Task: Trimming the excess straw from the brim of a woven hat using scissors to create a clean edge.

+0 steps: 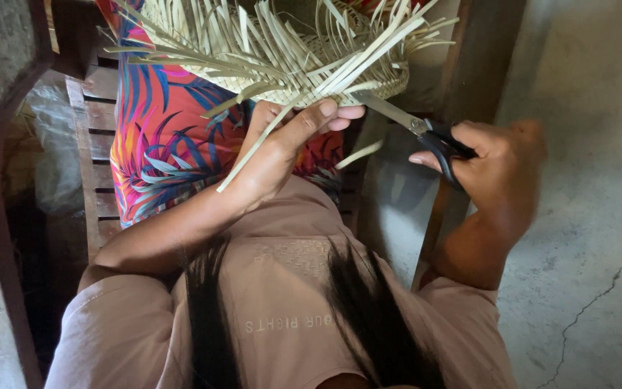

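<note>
My left hand (282, 148) grips the lower edge of a woven palm-leaf piece (289, 61), thumb and fingers pinched on a loose strip that hangs down past my wrist. Many loose strip ends stick out from the weave at the top. My right hand (502, 169) holds black-handled scissors (426, 133); their metal blades reach left to the edge of the weave beside my left fingertips. A short cut strip (360, 154) hangs in the air just below the blades.
A bright floral cloth (160, 144) covers my lap under the weave. I sit on a wooden slatted bench (95, 180) at the left. A dark wooden post (469, 79) stands behind the scissors. Cracked concrete floor (592, 274) lies to the right.
</note>
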